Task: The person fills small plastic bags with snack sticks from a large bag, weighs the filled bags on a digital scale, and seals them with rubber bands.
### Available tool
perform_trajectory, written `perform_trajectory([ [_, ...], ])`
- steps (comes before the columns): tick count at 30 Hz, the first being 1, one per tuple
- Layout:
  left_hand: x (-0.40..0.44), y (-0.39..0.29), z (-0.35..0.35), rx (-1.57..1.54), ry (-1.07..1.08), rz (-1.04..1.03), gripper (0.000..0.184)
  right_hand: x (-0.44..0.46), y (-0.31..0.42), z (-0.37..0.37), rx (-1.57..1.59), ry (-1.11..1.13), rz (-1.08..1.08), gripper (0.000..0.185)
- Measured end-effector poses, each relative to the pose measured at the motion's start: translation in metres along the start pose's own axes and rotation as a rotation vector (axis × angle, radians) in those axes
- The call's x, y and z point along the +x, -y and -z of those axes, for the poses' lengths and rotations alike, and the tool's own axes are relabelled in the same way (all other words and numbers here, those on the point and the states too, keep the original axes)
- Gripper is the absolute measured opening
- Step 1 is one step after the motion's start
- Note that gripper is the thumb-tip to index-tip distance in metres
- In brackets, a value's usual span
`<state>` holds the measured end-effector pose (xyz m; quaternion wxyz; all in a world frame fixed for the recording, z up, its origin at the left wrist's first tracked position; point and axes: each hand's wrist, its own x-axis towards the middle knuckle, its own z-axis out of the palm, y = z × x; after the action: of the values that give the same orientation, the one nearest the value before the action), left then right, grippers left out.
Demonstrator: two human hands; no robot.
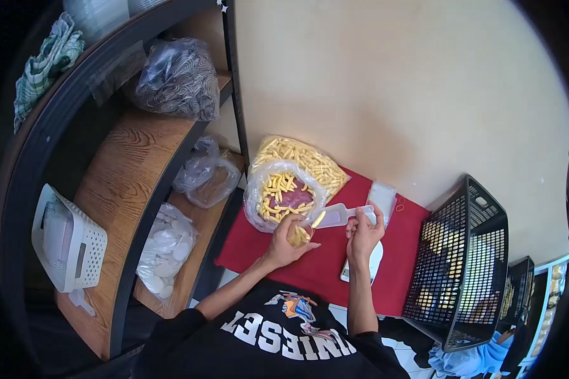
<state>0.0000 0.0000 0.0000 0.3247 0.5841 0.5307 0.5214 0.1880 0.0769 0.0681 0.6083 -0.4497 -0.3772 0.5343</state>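
My left hand (286,243) is wrapped round a small clear bag (298,237) with yellow sticks inside. My right hand (365,232) grips the handle of a white scoop (335,216), whose end reaches the mouth of the small bag, with a yellow stick (318,219) at its tip. Just beyond my left hand lies an open large plastic bag (254,201) of yellow sticks, with a fuller bag of sticks (303,159) behind it. A white scale (375,260) is partly hidden beneath my right forearm.
A red tabletop (395,278) carries a flat clear packet (383,194). Black crates (464,265) stand at the right. Wooden shelves (129,151) on the left hold a white basket (88,252), a patterned bag (182,79) and a bag of white discs (165,249).
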Motion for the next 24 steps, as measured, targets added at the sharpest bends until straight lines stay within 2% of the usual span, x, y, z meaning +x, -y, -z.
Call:
perform_trajectory([
  [2, -0.002, -0.002, 0.001, -0.073, -0.058, -0.128, 0.074, 0.0, 0.003, -0.007, 0.078, -0.077, 0.031, 0.036],
  [5, -0.01, 0.001, -0.009, -0.225, -0.123, -0.104, 0.069, -0.001, 0.002, -0.019, 0.115, -0.029, 0.073, 0.037],
  [7, -0.009, 0.004, -0.013, -0.211, -0.11, -0.113, 0.068, 0.006, -0.01, -0.029, 0.063, 0.016, 0.076, 0.045],
  [9, -0.024, 0.012, -0.016, -0.19, -0.098, -0.092, 0.067, 0.007, -0.026, -0.04, -0.089, 0.106, -0.138, 0.053],
  [11, -0.024, 0.022, -0.014, -0.219, -0.12, -0.011, 0.066, 0.002, -0.039, -0.026, -0.182, 0.131, -0.15, 0.047],
  [13, -0.021, 0.017, -0.007, -0.198, -0.151, -0.07, 0.068, -0.01, -0.04, -0.015, -0.515, 0.29, -0.104, 0.031],
  [14, -0.022, 0.018, -0.006, -0.183, -0.166, -0.046, 0.068, -0.02, -0.036, -0.01, -0.526, 0.28, -0.146, 0.022],
  [15, -0.028, 0.018, -0.006, -0.17, -0.177, -0.014, 0.068, -0.037, -0.027, -0.009, -0.53, 0.278, -0.161, 0.022],
  [17, -0.027, 0.011, -0.009, -0.205, -0.18, 0.034, 0.067, -0.058, -0.009, -0.011, -0.632, 0.592, 0.313, 0.029],
  [18, -0.029, 0.008, -0.012, -0.182, -0.193, -0.016, 0.067, -0.068, -0.006, -0.012, -0.637, 0.581, 0.314, 0.029],
  [20, -0.036, 0.008, -0.02, -0.167, -0.192, -0.058, 0.068, -0.089, -0.003, -0.011, -1.059, 0.612, 0.541, 0.034],
  [21, -0.038, 0.012, -0.022, -0.095, -0.158, -0.093, 0.068, -0.092, -0.005, -0.006, -1.064, 0.598, 0.534, 0.034],
  [23, -0.041, 0.018, -0.027, -0.025, -0.115, -0.139, 0.07, -0.092, -0.009, 0.001, -0.978, 0.715, 0.292, 0.039],
  [24, -0.043, 0.014, -0.029, -0.009, -0.089, -0.131, 0.071, -0.094, -0.008, 0.004, -0.978, 0.703, 0.293, 0.039],
])
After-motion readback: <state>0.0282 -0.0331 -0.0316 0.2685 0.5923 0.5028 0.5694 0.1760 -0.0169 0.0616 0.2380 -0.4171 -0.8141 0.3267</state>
